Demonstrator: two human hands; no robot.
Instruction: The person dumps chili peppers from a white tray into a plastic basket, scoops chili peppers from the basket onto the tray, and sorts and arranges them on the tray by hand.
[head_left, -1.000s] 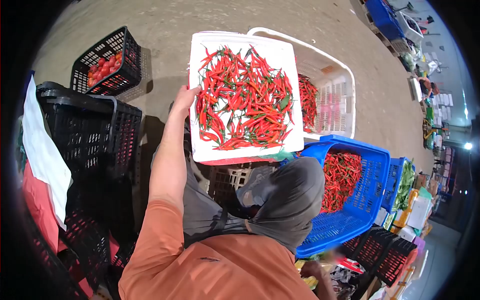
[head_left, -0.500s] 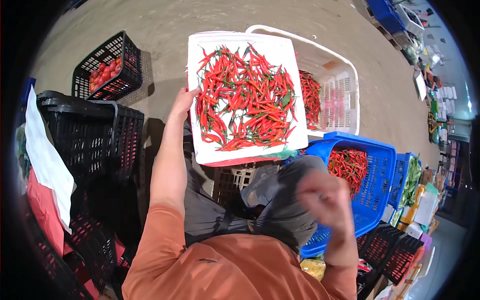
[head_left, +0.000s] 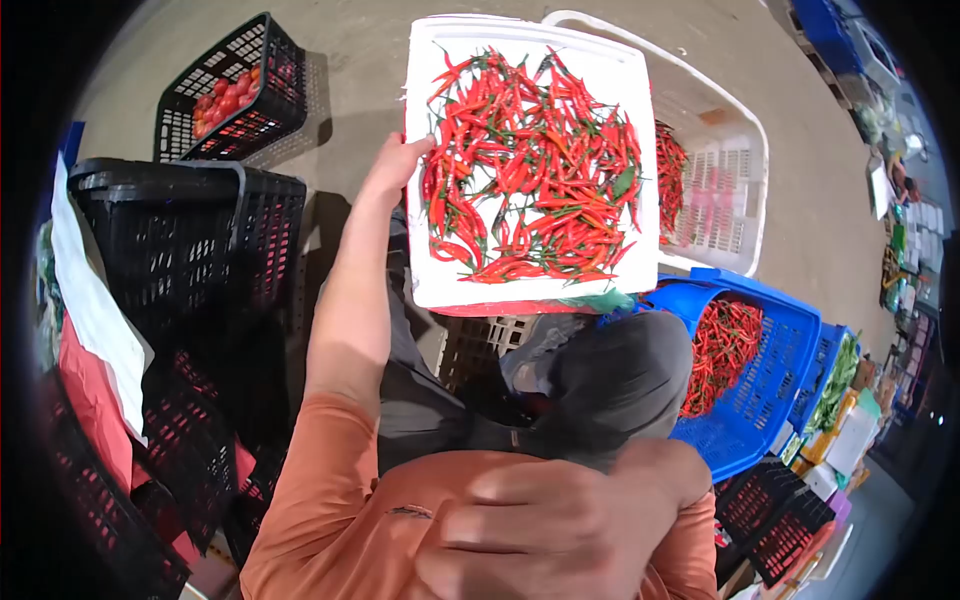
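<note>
Your white tray (head_left: 430,285) sits in front of your knees, a shallow square of foam-like plastic spread with thin red chillies (head_left: 530,170), their green stems showing among them. Behind it a white slotted crate (head_left: 715,130) holds more chillies along its left wall, and to the right a blue mesh basket (head_left: 770,370) carries another heap. At far left a black lattice crate (head_left: 250,120) has red tomatoes (head_left: 225,100) in it, and a taller black crate (head_left: 190,250) stands near your left arm with a white cloth (head_left: 90,300) draped beside it. Your left hand (head_left: 395,165) reaches straight out, fingers closed on the tray's left edge. Your right hand (head_left: 545,525) is drawn up close to your chest, blurred, fingers curled loosely; you cannot tell whether it holds anything. The floor is bare grey concrete.
</note>
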